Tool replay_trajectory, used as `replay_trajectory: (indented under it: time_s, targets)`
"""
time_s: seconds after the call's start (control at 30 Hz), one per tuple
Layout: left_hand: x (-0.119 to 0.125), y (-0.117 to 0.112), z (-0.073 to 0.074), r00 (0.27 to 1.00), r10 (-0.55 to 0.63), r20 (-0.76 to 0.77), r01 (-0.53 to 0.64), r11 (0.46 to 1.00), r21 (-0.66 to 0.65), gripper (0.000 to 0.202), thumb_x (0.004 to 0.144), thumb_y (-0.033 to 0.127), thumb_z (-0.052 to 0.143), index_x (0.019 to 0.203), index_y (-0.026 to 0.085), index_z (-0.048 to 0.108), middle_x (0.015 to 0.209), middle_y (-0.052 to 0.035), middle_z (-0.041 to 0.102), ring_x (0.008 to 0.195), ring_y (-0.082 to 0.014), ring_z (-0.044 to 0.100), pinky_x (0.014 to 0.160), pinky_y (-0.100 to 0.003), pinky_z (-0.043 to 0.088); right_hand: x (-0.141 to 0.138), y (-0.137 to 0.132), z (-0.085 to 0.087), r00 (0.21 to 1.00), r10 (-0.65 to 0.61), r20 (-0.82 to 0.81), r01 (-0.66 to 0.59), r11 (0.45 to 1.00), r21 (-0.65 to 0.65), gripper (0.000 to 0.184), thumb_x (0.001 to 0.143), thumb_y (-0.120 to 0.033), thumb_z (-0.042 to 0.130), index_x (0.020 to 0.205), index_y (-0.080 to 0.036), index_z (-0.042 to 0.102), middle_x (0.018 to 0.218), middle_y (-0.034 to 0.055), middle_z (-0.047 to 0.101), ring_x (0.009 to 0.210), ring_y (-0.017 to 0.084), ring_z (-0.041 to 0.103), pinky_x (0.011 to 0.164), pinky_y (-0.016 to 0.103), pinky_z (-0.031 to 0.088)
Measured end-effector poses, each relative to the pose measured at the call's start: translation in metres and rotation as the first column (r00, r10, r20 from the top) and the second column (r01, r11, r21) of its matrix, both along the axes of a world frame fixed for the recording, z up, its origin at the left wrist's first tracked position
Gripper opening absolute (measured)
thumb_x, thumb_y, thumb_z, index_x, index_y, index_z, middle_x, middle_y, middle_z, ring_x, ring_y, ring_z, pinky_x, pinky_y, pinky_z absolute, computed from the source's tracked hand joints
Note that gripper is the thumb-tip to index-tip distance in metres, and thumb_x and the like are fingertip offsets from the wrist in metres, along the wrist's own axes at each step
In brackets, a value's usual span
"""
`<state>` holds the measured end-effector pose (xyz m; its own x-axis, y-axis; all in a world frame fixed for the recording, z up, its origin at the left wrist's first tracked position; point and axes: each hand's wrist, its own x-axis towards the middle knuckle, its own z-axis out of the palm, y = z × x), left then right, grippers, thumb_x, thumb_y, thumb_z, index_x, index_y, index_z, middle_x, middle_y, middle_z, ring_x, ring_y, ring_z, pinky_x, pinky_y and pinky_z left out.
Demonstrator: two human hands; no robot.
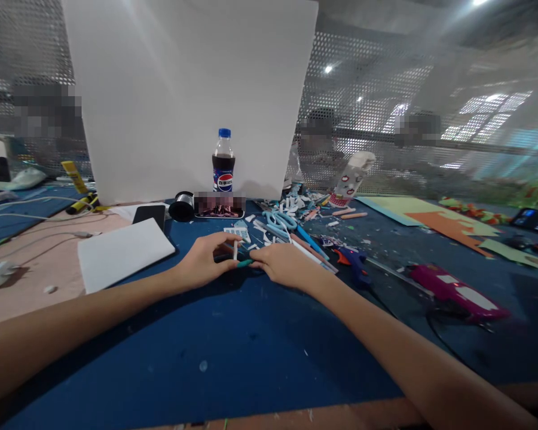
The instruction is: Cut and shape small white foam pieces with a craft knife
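Observation:
My left hand (204,260) rests on the blue table mat (233,346) and pinches a small white paper strip (235,249) upright between thumb and fingers. My right hand (284,266) lies just to its right, fingers curled. Its fingertips touch a small teal piece (245,263) that lies between the two hands. Light blue scissors (278,224) and several white paper scraps (291,206) lie just beyond the hands.
A cola bottle (223,161) stands before a large white board (183,95). A white sheet (121,251), a black phone (149,214) and a tape roll (182,206) lie at the left. A magenta glue gun (452,292) and coloured paper (448,221) lie at the right.

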<state>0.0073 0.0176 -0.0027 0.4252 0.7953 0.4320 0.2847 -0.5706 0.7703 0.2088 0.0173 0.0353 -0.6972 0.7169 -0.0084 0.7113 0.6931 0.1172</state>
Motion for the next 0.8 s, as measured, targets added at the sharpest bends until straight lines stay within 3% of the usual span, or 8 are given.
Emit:
replay_trajectory:
  time_s: [0.17,0.4,0.57,0.8]
  targets:
    - [-0.001,0.000,0.000,1.000,-0.011,0.000,0.011,0.999,-0.052,0.043,0.074,0.020,0.061,0.115,0.014,0.052,0.096,-0.0087,0.063,0.085,-0.0184,0.062,0.079,-0.035,0.053,0.011,0.006,-0.004,0.997,0.030,-0.065,-0.033,0.998,-0.050,0.019,0.089,-0.025,0.040,0.082,-0.018,0.056,0.078,0.0047,0.065,0.072,0.016,0.059,0.058,0.024,0.034]
    - [-0.001,-0.001,0.000,0.999,-0.024,-0.029,0.025,0.998,0.058,0.043,0.078,0.021,0.057,0.121,0.019,0.050,0.103,-0.0077,0.057,0.090,-0.0174,0.059,0.086,-0.037,0.048,0.017,0.008,-0.004,0.995,0.036,-0.092,-0.039,0.999,-0.022,0.022,0.089,-0.028,0.040,0.079,-0.018,0.056,0.075,0.0031,0.064,0.069,0.015,0.058,0.058,0.025,0.033]
    - [-0.003,-0.001,0.002,0.989,-0.009,-0.145,0.029,0.990,0.136,0.042,0.079,0.023,0.057,0.120,0.019,0.050,0.101,-0.0077,0.056,0.091,-0.0184,0.057,0.084,-0.036,0.049,0.013,0.004,-0.004,0.999,0.031,-0.038,-0.031,0.999,0.009,0.020,0.088,-0.027,0.041,0.080,-0.017,0.056,0.075,0.0036,0.064,0.068,0.015,0.058,0.056,0.024,0.030]
    - [-0.002,-0.002,0.002,0.989,0.010,-0.148,0.005,0.995,0.103,0.040,0.079,0.020,0.056,0.118,0.016,0.050,0.104,-0.0082,0.055,0.093,-0.0185,0.058,0.085,-0.035,0.049,0.006,-0.006,-0.004,0.997,0.029,0.074,-0.037,0.993,0.111,0.019,0.087,-0.026,0.042,0.085,-0.018,0.059,0.069,0.0057,0.063,0.060,0.016,0.056,0.048,0.024,0.021]
